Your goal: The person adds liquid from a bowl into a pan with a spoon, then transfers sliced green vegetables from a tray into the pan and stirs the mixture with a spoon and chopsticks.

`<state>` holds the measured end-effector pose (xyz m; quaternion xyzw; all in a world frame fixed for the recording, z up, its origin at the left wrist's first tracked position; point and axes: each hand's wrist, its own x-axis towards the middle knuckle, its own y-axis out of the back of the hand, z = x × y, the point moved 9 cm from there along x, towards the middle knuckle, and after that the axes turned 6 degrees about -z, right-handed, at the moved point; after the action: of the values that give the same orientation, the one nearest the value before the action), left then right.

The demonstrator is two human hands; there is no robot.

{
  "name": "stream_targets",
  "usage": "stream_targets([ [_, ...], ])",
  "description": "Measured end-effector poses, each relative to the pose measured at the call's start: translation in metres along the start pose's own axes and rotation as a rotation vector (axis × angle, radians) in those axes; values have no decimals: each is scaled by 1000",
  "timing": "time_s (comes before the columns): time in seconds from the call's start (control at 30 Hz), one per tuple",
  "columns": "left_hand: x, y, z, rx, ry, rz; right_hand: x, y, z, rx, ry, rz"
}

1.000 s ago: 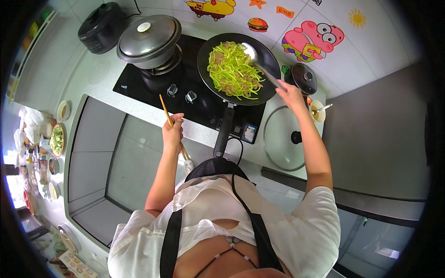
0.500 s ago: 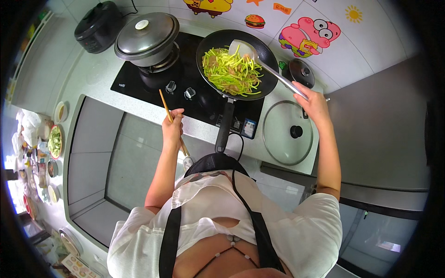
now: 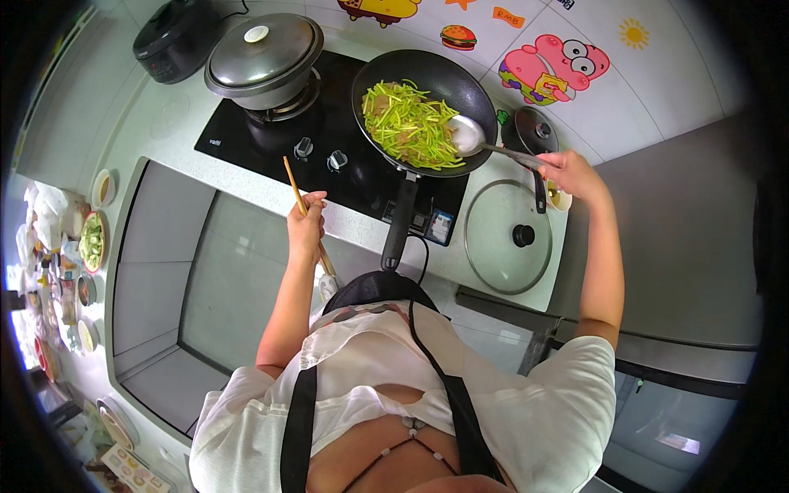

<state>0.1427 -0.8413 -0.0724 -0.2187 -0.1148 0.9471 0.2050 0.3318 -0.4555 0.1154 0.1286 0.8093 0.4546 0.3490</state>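
A black frying pan [image 3: 456, 82] stands on the right side of the gas hob, its handle toward me. Green vegetable strips with brown pieces of meat [image 3: 407, 123] lie in its left half. My right hand [image 3: 573, 175] is closed round the metal handle of a spatula [image 3: 468, 135], whose head rests in the pan at the right edge of the food. My left hand [image 3: 305, 226] grips a pair of wooden chopsticks [image 3: 293, 182], held apart from the pan over the counter's front edge, tips pointing away from me.
A lidded steel pot [image 3: 265, 57] sits on the left burner of the black hob [image 3: 238, 131]. A rice cooker [image 3: 174, 41] stands at the back left. Right of the pan are a glass lid [image 3: 501, 246], a small lidded pot [image 3: 530, 131] and a small bowl [image 3: 560, 197].
My right hand has moved slightly right and down, drawing the spatula head from the back of the food to its right edge. My left hand keeps its place with the chopsticks.
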Motion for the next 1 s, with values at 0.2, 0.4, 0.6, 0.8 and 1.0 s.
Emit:
stream_targets([
  [0.2,4,5,-9,7,14,0,29,-91,1,544,-75,-431],
  [0.4,5,5,0,16,-14,-14,23,-126,-16,784,-40,-243],
  [0.6,4,3,2,23,6,-1,-11,-59,-24,232,85,206],
  [0.8,8,-1,4,-10,-12,-38,-33,-20,-74,-228,156,478],
  [1.0,8,2,0,-4,-3,-34,-28,-27,-89,-237,191,498],
])
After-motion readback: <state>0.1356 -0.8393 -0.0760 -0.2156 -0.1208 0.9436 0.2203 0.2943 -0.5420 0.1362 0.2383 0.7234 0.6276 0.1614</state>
